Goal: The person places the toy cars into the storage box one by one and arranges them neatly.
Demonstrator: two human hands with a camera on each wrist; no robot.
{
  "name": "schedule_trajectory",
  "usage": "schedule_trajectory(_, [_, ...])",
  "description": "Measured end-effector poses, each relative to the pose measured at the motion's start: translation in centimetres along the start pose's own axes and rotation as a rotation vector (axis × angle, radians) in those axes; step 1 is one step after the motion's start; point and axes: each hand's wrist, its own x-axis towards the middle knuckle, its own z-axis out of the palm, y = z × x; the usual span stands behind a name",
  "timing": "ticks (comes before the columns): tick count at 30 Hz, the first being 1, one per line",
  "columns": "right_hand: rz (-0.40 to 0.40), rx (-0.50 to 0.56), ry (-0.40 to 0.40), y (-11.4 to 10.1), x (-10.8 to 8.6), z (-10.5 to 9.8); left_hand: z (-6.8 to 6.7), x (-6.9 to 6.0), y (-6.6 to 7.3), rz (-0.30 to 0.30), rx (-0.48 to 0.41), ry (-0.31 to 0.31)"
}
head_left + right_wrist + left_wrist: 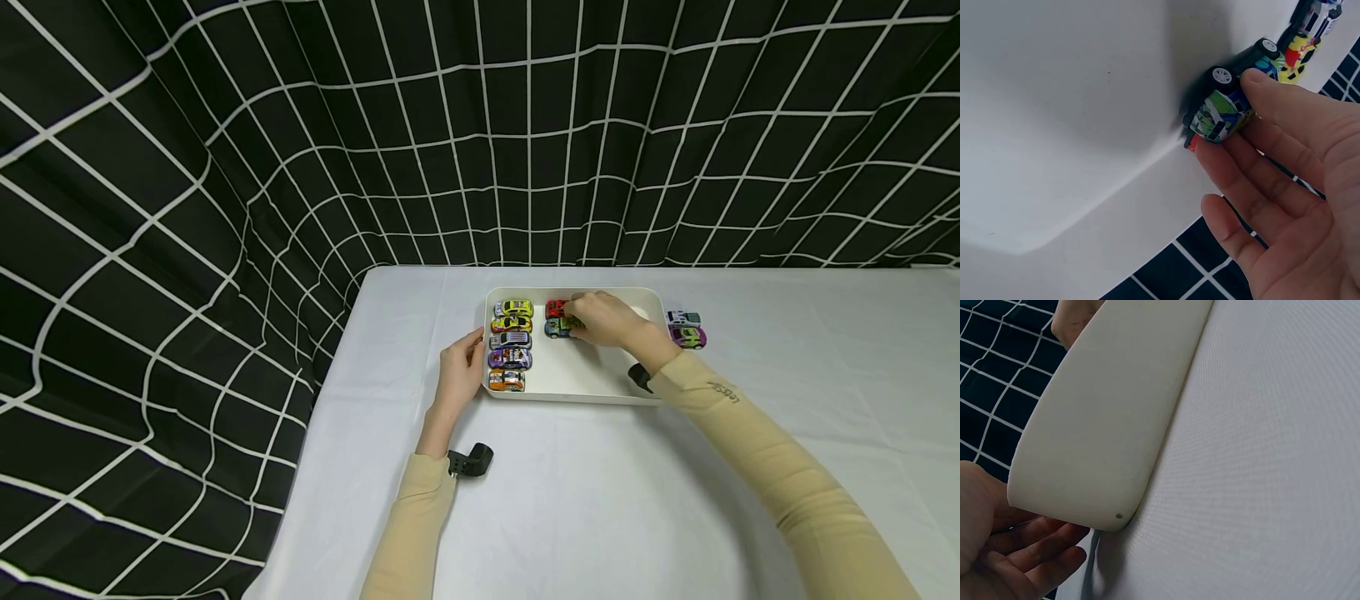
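In the head view, my right hand [603, 318] is over the white tray [577, 396], pinching a blue-and-green toy car [557, 328] between thumb and fingers. That car's wheels and patterned side show up close in the right wrist view. A red toy car [556, 308] sits just behind it, partly covered by my fingers. My left hand [459, 373] is at the tray's left end, its fingers [1054, 547] touching the outer wall. Along that end inside, several toy cars stand in a column, from a yellow one [513, 308] to an orange-and-white one [507, 381].
Beyond the tray's right end, a silver toy car [683, 318] and a purple-and-green toy car [687, 337] stand on the white cloth [555, 500]. A black curtain with white grid lines [510, 150] hangs behind the table and on its left.
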Motion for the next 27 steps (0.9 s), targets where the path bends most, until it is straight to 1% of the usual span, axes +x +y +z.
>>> schedule_trajectory(7, [0.013,-0.005,0.009,0.0,-0.1,0.0,0.1,0.1,-0.1,-0.010,0.005,-0.005])
schedule_trajectory(13, [0.032,-0.040,-0.001,-0.2,-0.2,-0.1,0.1,0.1,0.0,-0.014,0.017,-0.005])
schedule_trajectory(18, [0.039,-0.063,-0.004,-0.3,-0.3,-0.3,0.0,0.0,0.0,-0.015,0.009,-0.007])
schedule_trajectory(22, [0.032,-0.101,0.005,-0.4,-0.5,-0.7,0.0,0.0,0.1,-0.019,0.010,-0.008])
schedule_trajectory(27, [0.010,-0.161,0.041,-0.8,-1.0,-1.5,0.0,0.0,0.1,-0.015,0.014,-0.006])
